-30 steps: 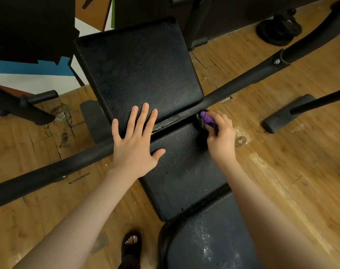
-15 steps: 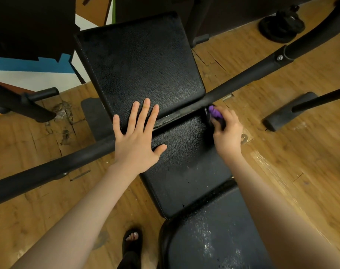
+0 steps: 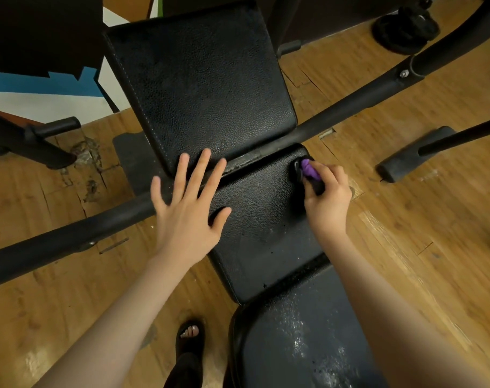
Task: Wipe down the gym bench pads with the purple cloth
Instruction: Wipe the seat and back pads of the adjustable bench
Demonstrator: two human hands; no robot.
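Three black padded sections make up the bench: a back pad (image 3: 202, 85) at the top, a middle pad (image 3: 263, 228), and a dusty near pad (image 3: 302, 348). My right hand (image 3: 326, 196) grips the bunched purple cloth (image 3: 310, 170) against the far right corner of the middle pad. Only a small purple tuft shows past my fingers. My left hand (image 3: 189, 208) lies flat with fingers spread across the left edge of the middle pad, its fingertips reaching the seam below the back pad.
A black metal bar (image 3: 350, 107) crosses diagonally under the bench seam. A rubber-footed leg (image 3: 411, 155) stands on the wooden floor at right, and dark weight plates (image 3: 403, 26) lie at top right. My sandalled foot (image 3: 190, 336) is beside the near pad.
My right hand with the cloth has shifted slightly along the middle pad's far right corner. My left hand stays pressed flat in the same place.
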